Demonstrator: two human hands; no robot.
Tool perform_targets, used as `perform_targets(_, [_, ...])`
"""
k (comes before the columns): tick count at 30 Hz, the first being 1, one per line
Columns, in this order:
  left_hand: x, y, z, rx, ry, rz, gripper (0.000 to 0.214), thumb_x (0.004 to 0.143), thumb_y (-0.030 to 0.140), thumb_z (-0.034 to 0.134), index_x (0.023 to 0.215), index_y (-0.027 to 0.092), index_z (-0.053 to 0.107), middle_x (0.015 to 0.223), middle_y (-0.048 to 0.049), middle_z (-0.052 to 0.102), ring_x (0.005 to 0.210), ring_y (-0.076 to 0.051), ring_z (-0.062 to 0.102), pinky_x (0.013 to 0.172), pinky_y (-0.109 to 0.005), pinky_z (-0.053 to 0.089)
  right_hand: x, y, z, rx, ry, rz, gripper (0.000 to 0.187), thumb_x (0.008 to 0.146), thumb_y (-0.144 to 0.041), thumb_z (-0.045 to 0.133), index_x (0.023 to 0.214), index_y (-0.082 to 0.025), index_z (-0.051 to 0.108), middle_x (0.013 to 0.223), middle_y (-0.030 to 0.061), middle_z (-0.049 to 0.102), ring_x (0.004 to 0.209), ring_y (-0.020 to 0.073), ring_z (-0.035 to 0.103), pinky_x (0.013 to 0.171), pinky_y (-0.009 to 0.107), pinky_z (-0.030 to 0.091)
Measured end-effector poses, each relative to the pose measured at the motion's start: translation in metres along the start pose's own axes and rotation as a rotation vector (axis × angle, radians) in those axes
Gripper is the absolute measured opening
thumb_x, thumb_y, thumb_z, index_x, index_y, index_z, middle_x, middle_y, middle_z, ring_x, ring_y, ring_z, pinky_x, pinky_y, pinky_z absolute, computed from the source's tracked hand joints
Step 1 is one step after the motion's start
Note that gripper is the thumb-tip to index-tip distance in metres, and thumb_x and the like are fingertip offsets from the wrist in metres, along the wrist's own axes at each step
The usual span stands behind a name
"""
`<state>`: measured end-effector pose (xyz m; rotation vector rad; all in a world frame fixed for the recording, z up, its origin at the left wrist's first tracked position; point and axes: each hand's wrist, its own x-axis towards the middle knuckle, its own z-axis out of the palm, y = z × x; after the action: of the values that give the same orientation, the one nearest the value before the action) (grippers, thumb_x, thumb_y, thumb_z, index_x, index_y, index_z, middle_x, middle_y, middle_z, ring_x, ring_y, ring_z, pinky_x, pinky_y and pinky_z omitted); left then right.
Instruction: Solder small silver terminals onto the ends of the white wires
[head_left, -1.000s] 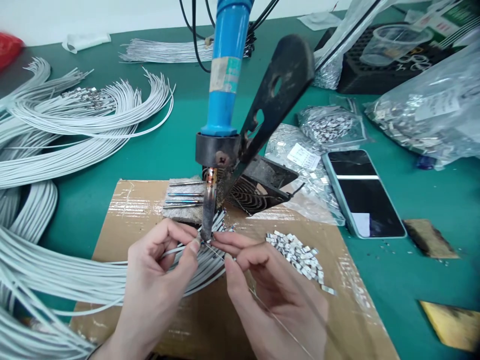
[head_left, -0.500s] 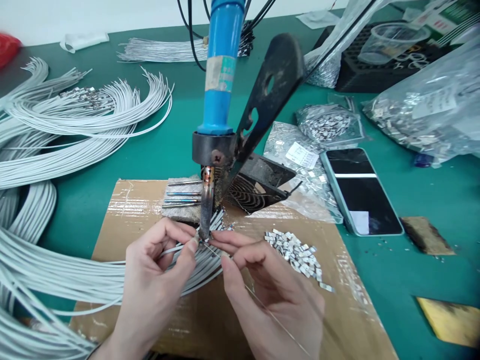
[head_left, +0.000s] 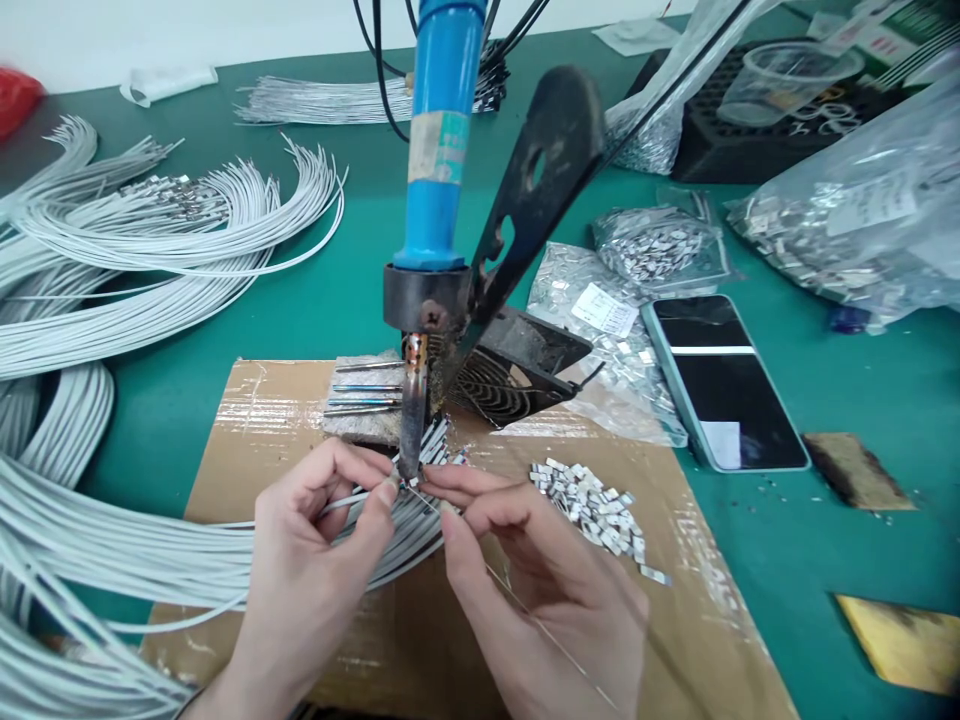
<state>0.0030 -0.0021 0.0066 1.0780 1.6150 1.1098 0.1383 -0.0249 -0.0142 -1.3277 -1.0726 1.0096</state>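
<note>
A blue-handled soldering iron point(head_left: 435, 215) hangs tip down in a black bracket point(head_left: 525, 190). Its dark tip point(head_left: 410, 440) reaches between my fingertips. My left hand point(head_left: 315, 560) pinches a white cable point(head_left: 343, 502) close to its end, just left of the tip. Thumb and fingers of my right hand point(head_left: 551, 590) are closed on a thin solder wire point(head_left: 562, 648), whose front end points at the tip from the right. A tiny pale piece point(head_left: 413, 483) shows right under the tip; its details are too small to make out. More white cables point(head_left: 187, 555) run beneath my left hand.
Small metal pieces point(head_left: 589, 505) are heaped on the cardboard point(head_left: 420, 650). Spare iron tips point(head_left: 367, 403) lie on a grey pad behind my left hand. A black fan point(head_left: 499, 375), a phone point(head_left: 739, 390), bags of metal parts point(head_left: 652, 245) and cable bundles point(head_left: 172, 240) surround the work.
Both hands have barely moved and keep their grips. The pale piece under the iron's tip shows a little more plainly now.
</note>
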Motion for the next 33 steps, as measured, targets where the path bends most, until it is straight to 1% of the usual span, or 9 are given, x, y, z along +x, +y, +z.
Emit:
perform_targets(2, [-0.0007, 0.0020, 0.0015, -0.009, 0.040, -0.006, 0.015, 0.075, 0.013, 0.079, 0.064, 0.020, 0.070, 0.078, -0.0005, 0.074, 0.071, -0.014, 0.072, 0.058, -0.016, 0.052, 0.0000, 0.0004, 0.0006, 0.006, 0.001, -0.010, 0.021, 0.093, -0.014, 0.069, 0.075, -0.025, 0.064, 0.102, 0.0028, 0.083, 0.099, 0.0199, 0.080, 0.091, 0.030, 0.059])
perform_targets(7, [-0.0014, 0.0033, 0.0025, -0.001, 0.033, 0.000, 0.014, 0.073, 0.013, 0.080, 0.064, 0.020, 0.071, 0.078, -0.0017, 0.075, 0.072, -0.015, 0.073, 0.059, -0.017, 0.054, 0.0003, 0.0006, 0.0021, 0.010, 0.015, -0.023, 0.022, 0.092, -0.013, 0.069, 0.075, -0.025, 0.064, 0.103, 0.0006, 0.083, 0.098, 0.0177, 0.080, 0.091, 0.028, 0.058])
perform_targets(11, [-0.0033, 0.0042, 0.0056, -0.029, 0.069, -0.013, 0.014, 0.073, 0.015, 0.079, 0.064, 0.020, 0.070, 0.079, -0.0001, 0.075, 0.071, -0.013, 0.071, 0.058, -0.016, 0.052, 0.0000, 0.0008, 0.0030, 0.023, 0.020, -0.033, 0.023, 0.093, -0.012, 0.069, 0.075, -0.026, 0.064, 0.102, -0.0011, 0.082, 0.098, 0.0157, 0.079, 0.092, 0.026, 0.057])
perform_targets(13, [-0.0046, 0.0051, 0.0077, -0.054, 0.102, -0.027, 0.013, 0.074, 0.016, 0.078, 0.064, 0.021, 0.070, 0.079, 0.0010, 0.074, 0.070, -0.012, 0.070, 0.059, -0.015, 0.050, -0.0004, 0.0010, 0.0032, 0.023, 0.023, -0.032, 0.022, 0.093, -0.012, 0.070, 0.076, -0.025, 0.064, 0.102, -0.0006, 0.083, 0.098, 0.0163, 0.079, 0.092, 0.027, 0.057])
perform_targets(17, [-0.0057, 0.0063, 0.0092, -0.070, 0.097, -0.039, 0.015, 0.073, 0.015, 0.079, 0.064, 0.021, 0.070, 0.078, 0.0014, 0.073, 0.071, -0.012, 0.071, 0.061, -0.014, 0.051, -0.0004, 0.0004, 0.0029, 0.015, 0.026, -0.031, 0.023, 0.093, -0.012, 0.070, 0.075, -0.025, 0.065, 0.102, 0.0022, 0.083, 0.098, 0.0192, 0.080, 0.093, 0.031, 0.058])
perform_targets(23, [-0.0045, 0.0044, 0.0063, -0.025, 0.076, -0.024, 0.015, 0.075, 0.016, 0.078, 0.063, 0.021, 0.069, 0.077, 0.0013, 0.073, 0.070, -0.012, 0.069, 0.058, -0.015, 0.049, 0.0009, 0.0003, 0.0011, 0.012, 0.011, -0.012, 0.021, 0.092, -0.015, 0.072, 0.074, -0.024, 0.066, 0.101, 0.0058, 0.084, 0.095, 0.0226, 0.081, 0.087, 0.033, 0.061])
perform_targets(29, [-0.0057, 0.0044, 0.0092, -0.071, 0.086, -0.029, 0.015, 0.076, 0.015, 0.077, 0.064, 0.022, 0.070, 0.078, 0.0034, 0.072, 0.073, -0.010, 0.071, 0.063, -0.011, 0.052, 0.0011, 0.0023, 0.0003, 0.001, 0.010, -0.018, 0.020, 0.092, -0.016, 0.072, 0.075, -0.024, 0.066, 0.101, 0.0058, 0.084, 0.093, 0.0223, 0.081, 0.086, 0.033, 0.062])
perform_targets(33, [-0.0067, 0.0053, 0.0101, -0.078, 0.093, -0.028, 0.015, 0.075, 0.014, 0.078, 0.065, 0.022, 0.070, 0.078, 0.0028, 0.073, 0.073, -0.010, 0.071, 0.063, -0.012, 0.053, 0.0012, 0.0018, 0.0005, 0.003, 0.011, -0.045, 0.021, 0.093, -0.014, 0.071, 0.075, -0.024, 0.066, 0.101, 0.0038, 0.084, 0.093, 0.0204, 0.080, 0.087, 0.032, 0.060])
